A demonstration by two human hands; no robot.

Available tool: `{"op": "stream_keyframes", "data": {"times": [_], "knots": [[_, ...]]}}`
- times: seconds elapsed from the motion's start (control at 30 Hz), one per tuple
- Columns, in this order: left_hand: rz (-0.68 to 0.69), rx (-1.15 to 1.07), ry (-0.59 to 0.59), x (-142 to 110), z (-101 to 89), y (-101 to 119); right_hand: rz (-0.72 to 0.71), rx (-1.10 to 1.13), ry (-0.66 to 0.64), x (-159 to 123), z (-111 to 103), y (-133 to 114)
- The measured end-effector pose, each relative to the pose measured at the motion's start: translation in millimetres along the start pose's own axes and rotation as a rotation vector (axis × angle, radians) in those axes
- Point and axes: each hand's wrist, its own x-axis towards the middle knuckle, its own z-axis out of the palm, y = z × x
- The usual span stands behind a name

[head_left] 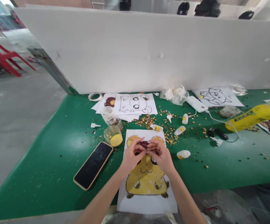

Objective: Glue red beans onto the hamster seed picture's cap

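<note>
A sheet of paper lies before me with a hamster-like animal drawing, its body covered in yellow. Dark red beans cover the top of its head, and yellow grains fill the ears. Over the head, my left hand and my right hand come together. Their thumbs and index fingers curl inward, with the tips nearly touching just below the beans. Anything pinched between those tips is too small to make out. The other fingers are bent above the beans, and the hands partly cover the animal's eyes.
Left of the sheet lie a phone and clear jars. Small glue bottles and scattered grains are to the right and behind. Farther back are drawings, a tape roll, a yellow bag and a white panel.
</note>
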Motion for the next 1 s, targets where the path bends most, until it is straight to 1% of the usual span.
{"op": "stream_keyframes", "data": {"times": [0.17,0.33,0.43,0.53,0.83,0.93,1.0], "knots": [[-0.024,0.008,-0.011,0.2,-2.1,-1.9,-0.115,-0.224,0.008,-4.3,-0.4,0.2],[-0.056,0.021,-0.041,0.2,-4.4,-3.1,-0.219,-0.367,0.006,-6.5,2.1,4.6],[-0.051,-0.018,-0.053,0.2,-5.0,-3.3,-0.293,-0.452,0.011,-6.4,4.5,7.0],[-0.048,-0.051,-0.062,-0.1,-5.5,-3.0,-0.342,-0.484,-0.002,-5.9,6.1,6.3],[-0.021,0.008,-0.126,-2.6,-6.7,-2.1,-0.290,-0.404,-0.122,-5.5,4.2,2.3],[-0.047,0.000,-0.140,-1.1,-8.2,-2.6,-0.278,-0.425,-0.091,-5.3,4.1,0.8],[-0.043,-0.008,-0.115,-0.5,-8.3,-2.7,-0.248,-0.429,-0.051,-4.8,4.2,-0.6]]}}
